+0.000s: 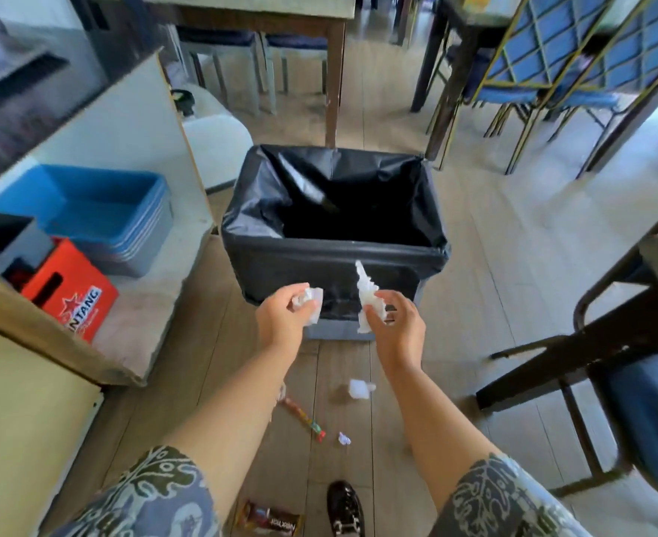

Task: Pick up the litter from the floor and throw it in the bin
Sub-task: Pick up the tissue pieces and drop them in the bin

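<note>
The left hand pinches a crumpled white tissue wad; the right hand grips a twisted, pointed white tissue. Just beyond the fingertips stands the rectangular bin, lined with glossy black plastic. Behind the wrists, more crumpled scraps lie on wooden planks.

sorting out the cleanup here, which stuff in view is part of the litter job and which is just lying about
Part of the job:
- bin with black liner
- crumpled tissue in left hand
- twisted tissue in right hand
- floor litter: white wad, striped wrapper, small scrap, brown wrapper

Just lying about:
- blue tubs
- red box
- chairs
</note>
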